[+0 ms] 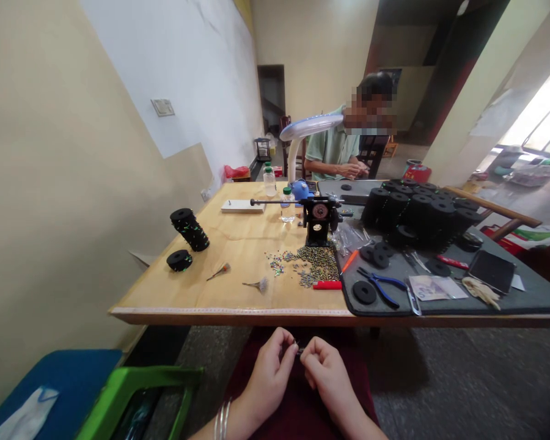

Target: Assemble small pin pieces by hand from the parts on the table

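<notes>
Below the table's front edge, over my lap, my left hand [269,371] and my right hand [326,371] meet with fingers curled. Both pinch a tiny dark piece [299,350] between their fingertips; it is too small to name. Bangles circle my left wrist. On the wooden table [238,287] above lie a pile of small metal pieces [312,264], a red lighter [327,285], and two small brush-like tools [220,271]. A black hand-crank winding device [319,219] stands at the table's middle.
Black spools [189,228] stand at left; many more [417,211] crowd a grey mat [527,299] at right, with blue pliers [384,287]. A desk lamp [308,131] and bottles stand farther back. A person sits across the table. A green and blue stool [119,385] stands at my left.
</notes>
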Available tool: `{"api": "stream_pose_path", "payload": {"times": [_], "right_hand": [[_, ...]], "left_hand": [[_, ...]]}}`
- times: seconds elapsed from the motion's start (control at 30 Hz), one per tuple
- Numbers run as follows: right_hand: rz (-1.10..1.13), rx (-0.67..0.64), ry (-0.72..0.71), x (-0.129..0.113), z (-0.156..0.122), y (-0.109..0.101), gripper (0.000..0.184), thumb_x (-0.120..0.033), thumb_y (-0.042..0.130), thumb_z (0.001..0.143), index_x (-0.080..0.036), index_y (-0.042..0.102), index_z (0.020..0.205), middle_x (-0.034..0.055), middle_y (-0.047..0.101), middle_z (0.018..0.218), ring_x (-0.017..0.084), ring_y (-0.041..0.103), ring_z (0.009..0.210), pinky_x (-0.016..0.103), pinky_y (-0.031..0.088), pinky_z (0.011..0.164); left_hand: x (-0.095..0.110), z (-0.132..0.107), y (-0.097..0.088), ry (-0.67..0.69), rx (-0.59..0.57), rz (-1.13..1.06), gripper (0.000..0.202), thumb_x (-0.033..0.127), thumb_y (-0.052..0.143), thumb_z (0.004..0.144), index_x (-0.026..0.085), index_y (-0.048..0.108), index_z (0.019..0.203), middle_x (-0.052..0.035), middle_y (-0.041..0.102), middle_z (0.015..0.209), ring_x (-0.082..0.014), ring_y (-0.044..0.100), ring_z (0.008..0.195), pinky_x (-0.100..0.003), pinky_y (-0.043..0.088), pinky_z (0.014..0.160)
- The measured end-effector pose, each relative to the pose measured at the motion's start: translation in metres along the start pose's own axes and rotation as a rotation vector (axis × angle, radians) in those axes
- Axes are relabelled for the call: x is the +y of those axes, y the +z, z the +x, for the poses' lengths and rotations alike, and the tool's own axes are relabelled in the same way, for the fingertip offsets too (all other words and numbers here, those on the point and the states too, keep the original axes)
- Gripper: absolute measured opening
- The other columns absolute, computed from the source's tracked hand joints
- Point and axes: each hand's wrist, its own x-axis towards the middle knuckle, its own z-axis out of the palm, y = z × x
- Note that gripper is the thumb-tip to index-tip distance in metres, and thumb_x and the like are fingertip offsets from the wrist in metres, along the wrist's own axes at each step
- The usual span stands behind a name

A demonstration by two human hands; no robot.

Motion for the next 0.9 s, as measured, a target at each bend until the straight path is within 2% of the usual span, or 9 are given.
{"api": "stream_pose_path", "payload": {"times": [0.33, 0.63, 0.9], "right_hand": [[-0.028, -0.011, -0.029, 0.0009, 0.0022, -0.0046, 0.025, -0.040, 0.057, 0.077, -0.020, 0.046, 0.066, -0.0111, 0.038, 0.043, 0.005, 0.029, 0.037, 0.019, 0.021, 0.039], [0.055, -0.051, -0.024, 0.0057, 0.0038, -0.0064, 0.027, -0.044, 0.062, 0.078, -0.019, 0.053, 0.078, -0.0129, 0.033, 0.043, 0.005, 0.025, 0.038, 0.019, 0.017, 0.037], [0.204, 0.000, 0.056, -0.0018, 0.0042, -0.0082, 0.033, -0.047, 0.066, 0.073, -0.020, 0.049, 0.071, -0.0138, 0.030, 0.042, 0.004, 0.020, 0.038, 0.018, 0.013, 0.037]], "left_hand": [[0.0035, -0.0015, -0.0021, 0.030, -0.056, 0.104, 0.012, 0.027, 0.047, 0.091, 0.020, 0.049, 0.081, -0.0002, 0.052, 0.074, -0.0163, 0.048, 0.065, -0.026, 0.039, 0.062], [0.0046, -0.0018, -0.0028, 0.051, -0.125, 0.116, 0.012, 0.025, 0.046, 0.092, 0.020, 0.048, 0.082, -0.0011, 0.053, 0.076, -0.0168, 0.049, 0.070, -0.027, 0.040, 0.066], [0.0065, -0.0012, -0.0027, 0.008, -0.181, 0.079, 0.012, 0.025, 0.047, 0.090, 0.020, 0.047, 0.079, 0.0013, 0.049, 0.072, -0.0147, 0.043, 0.065, -0.026, 0.037, 0.061]]}}
